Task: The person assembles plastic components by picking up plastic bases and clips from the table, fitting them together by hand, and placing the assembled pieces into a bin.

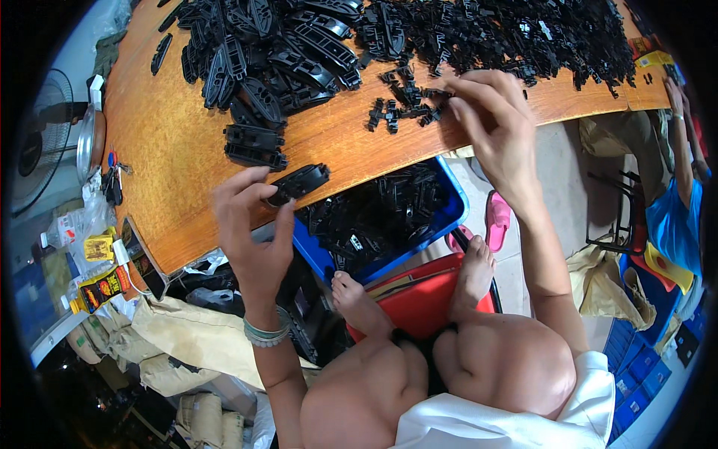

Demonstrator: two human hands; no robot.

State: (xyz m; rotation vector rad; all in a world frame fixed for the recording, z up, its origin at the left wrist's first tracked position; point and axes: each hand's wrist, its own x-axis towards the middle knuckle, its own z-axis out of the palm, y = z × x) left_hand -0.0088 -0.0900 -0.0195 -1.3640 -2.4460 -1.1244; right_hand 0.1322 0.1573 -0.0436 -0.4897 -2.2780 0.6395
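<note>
My left hand (254,224) pinches one end of a long, rounded black plastic housing (303,182) at the table's near edge. Over the small parts, my right hand (499,123) has its thumb and fingertips drawn together on a small black plastic clip (440,93), partly hidden by the fingers. Several like clips (391,114) lie loose on the wood just left of those fingertips. Two black housings (254,144) rest on the table beyond my left hand, beside a large heap of similar housings (299,52).
A broad heap of small black clips (516,37) covers the far right of the wooden table (161,187). Below the near edge, a blue bin (458,196) holds black parts. Scissors (114,179) hang at the left edge by a fan (45,142). Another person (677,217) sits at the right.
</note>
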